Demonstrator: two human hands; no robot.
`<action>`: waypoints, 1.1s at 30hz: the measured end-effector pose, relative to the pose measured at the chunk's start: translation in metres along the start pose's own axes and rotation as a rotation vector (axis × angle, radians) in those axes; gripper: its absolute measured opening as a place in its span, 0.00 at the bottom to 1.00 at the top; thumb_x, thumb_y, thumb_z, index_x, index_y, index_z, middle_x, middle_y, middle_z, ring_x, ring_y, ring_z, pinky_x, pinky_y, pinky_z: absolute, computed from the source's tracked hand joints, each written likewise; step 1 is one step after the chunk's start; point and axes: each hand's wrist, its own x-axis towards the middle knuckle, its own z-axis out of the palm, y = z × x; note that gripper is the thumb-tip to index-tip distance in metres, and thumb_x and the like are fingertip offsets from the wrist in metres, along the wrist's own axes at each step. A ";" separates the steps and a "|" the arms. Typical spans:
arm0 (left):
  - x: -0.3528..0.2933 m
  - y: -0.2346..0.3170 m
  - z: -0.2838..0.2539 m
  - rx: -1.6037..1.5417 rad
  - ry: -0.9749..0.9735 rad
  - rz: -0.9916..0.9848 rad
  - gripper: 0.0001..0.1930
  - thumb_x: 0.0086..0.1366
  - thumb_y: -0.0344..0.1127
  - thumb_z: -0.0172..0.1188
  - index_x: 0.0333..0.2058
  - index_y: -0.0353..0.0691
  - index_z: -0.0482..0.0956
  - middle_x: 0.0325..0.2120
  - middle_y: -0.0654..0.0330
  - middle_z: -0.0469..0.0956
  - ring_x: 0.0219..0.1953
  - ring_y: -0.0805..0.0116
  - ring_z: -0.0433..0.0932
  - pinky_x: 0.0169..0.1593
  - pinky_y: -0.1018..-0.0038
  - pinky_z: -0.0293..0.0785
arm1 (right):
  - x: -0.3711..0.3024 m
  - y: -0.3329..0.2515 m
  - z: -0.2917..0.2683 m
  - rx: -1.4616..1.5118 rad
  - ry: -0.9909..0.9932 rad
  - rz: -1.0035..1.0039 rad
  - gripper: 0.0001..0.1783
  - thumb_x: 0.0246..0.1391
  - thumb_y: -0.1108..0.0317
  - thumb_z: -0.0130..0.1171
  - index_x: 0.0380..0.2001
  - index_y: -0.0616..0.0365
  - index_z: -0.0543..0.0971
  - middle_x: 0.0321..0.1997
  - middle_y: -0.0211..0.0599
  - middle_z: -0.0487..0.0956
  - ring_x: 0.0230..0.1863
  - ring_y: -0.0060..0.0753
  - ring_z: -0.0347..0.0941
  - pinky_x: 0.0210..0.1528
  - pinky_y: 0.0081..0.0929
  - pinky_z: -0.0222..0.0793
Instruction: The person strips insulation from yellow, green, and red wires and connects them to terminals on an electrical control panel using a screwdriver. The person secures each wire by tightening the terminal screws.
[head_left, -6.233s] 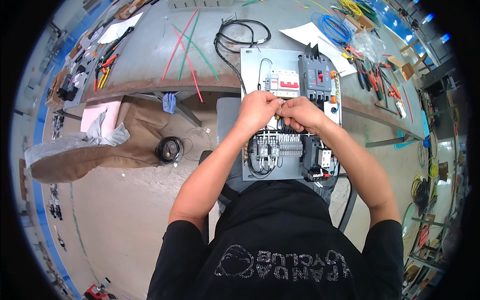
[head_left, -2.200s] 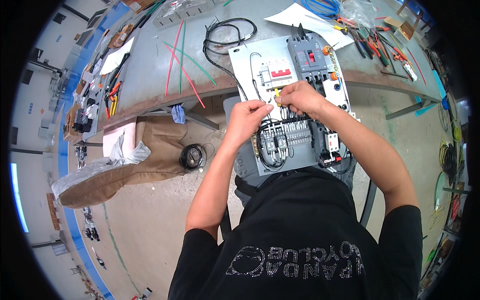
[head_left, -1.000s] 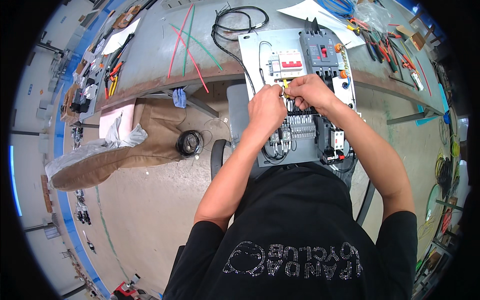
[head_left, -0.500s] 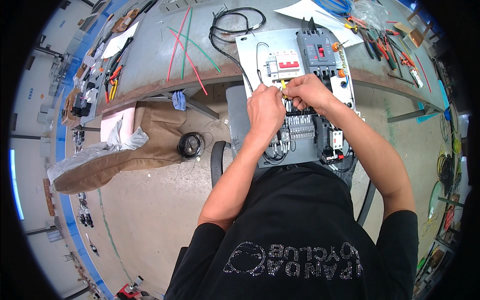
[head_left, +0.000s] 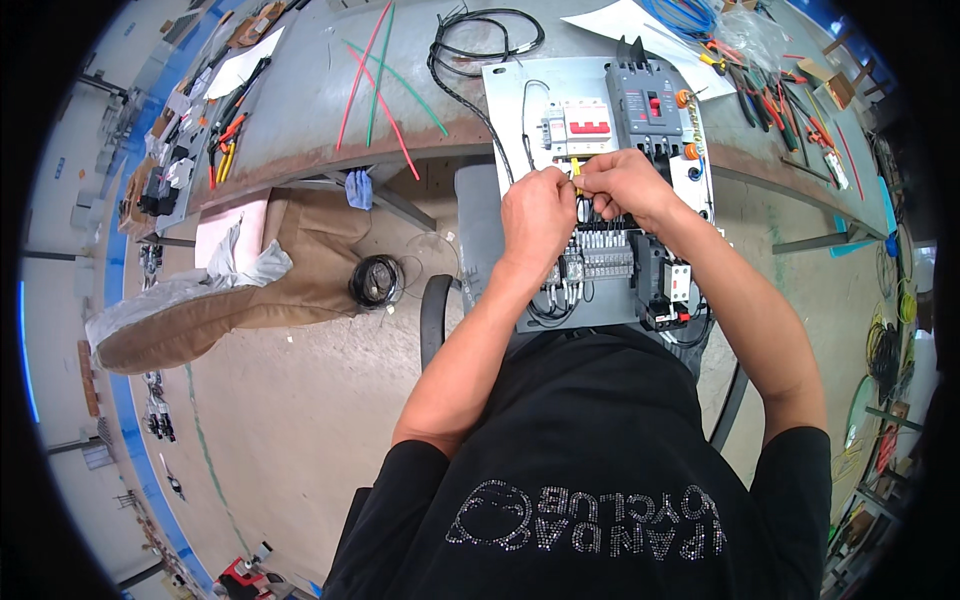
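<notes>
My left hand and my right hand meet over a metal mounting panel fitted with electrical parts. The fingertips of my right hand pinch a thin yellow piece, too small to tell as wire or sleeve. My left fingers are curled closed right beside it; what they hold is hidden. Just beyond the fingers sits a white breaker with red levers. A larger grey breaker stands to its right. Nearer me are a row of grey terminal blocks with wires and a black contactor.
The panel's far end rests against a grey metal workbench. Red and green wires and a black cable coil lie there. Pliers and other tools are at right. A brown padded seat stands left, a black wire coil beside it.
The whole view has shifted slightly, with the panel and bench a little further right and lower. My hands stay together at the yellow piece.
</notes>
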 end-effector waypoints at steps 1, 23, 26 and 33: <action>0.000 -0.001 0.001 0.006 0.010 0.015 0.08 0.64 0.33 0.63 0.30 0.35 0.86 0.24 0.46 0.83 0.29 0.44 0.84 0.37 0.56 0.79 | -0.001 0.000 0.000 0.005 -0.002 -0.004 0.05 0.60 0.71 0.69 0.34 0.63 0.85 0.26 0.28 0.81 0.23 0.18 0.76 0.22 0.18 0.71; -0.003 -0.003 0.001 -0.255 -0.033 -0.114 0.10 0.66 0.34 0.62 0.34 0.32 0.85 0.23 0.47 0.82 0.25 0.55 0.81 0.33 0.61 0.75 | -0.007 -0.007 0.004 -0.036 0.016 0.008 0.05 0.61 0.71 0.67 0.34 0.63 0.85 0.28 0.28 0.81 0.23 0.16 0.74 0.23 0.17 0.71; -0.004 -0.004 0.003 -0.240 -0.014 -0.098 0.10 0.66 0.34 0.62 0.34 0.33 0.85 0.23 0.47 0.82 0.25 0.54 0.81 0.33 0.61 0.76 | -0.007 -0.006 0.003 -0.044 0.023 0.008 0.05 0.61 0.71 0.66 0.34 0.62 0.85 0.28 0.28 0.81 0.23 0.16 0.74 0.23 0.17 0.71; -0.004 -0.004 0.004 -0.175 0.011 -0.083 0.08 0.65 0.33 0.63 0.33 0.34 0.85 0.26 0.47 0.84 0.28 0.48 0.84 0.36 0.58 0.78 | -0.004 -0.003 0.002 -0.010 0.016 0.010 0.06 0.62 0.70 0.66 0.35 0.62 0.85 0.27 0.27 0.80 0.22 0.15 0.74 0.23 0.16 0.74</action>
